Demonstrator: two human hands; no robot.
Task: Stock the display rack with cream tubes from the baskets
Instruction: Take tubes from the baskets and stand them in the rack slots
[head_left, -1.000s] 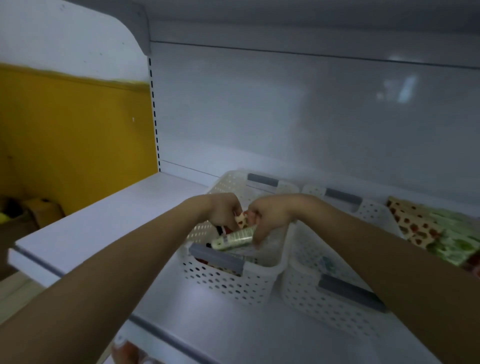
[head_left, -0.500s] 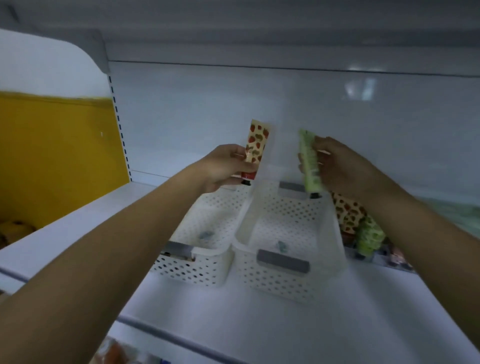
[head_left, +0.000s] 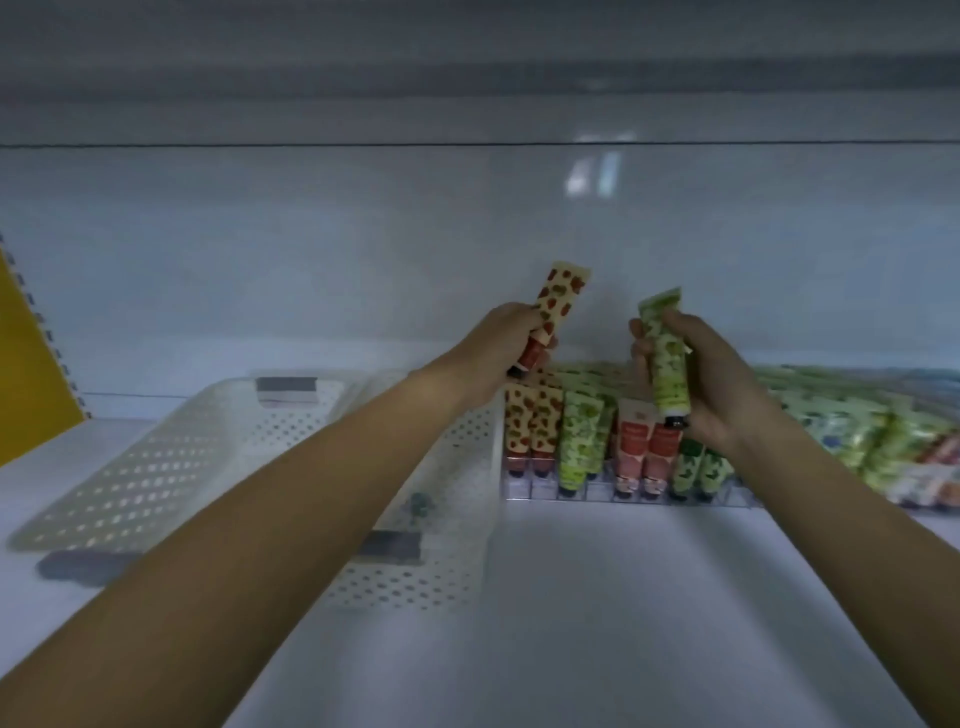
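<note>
Two tubes are held cap-down above the display rack (head_left: 623, 493), strawberry tube (head_left: 556, 306) clasped in the left hand (head_left: 498, 353), green tube (head_left: 665, 358) in the right hand (head_left: 711, 384), evidently for slotting into matching rows.

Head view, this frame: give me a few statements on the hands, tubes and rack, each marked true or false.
1. The left hand holds a strawberry-print tube. True.
2. The right hand is empty. False: it holds a green tube.
3. Both held tubes point cap down. True.
4. The display rack holds no tubes yet. False: tubes already stand in it.
5. The baskets sit right of the rack. False: they sit left of it.
</note>
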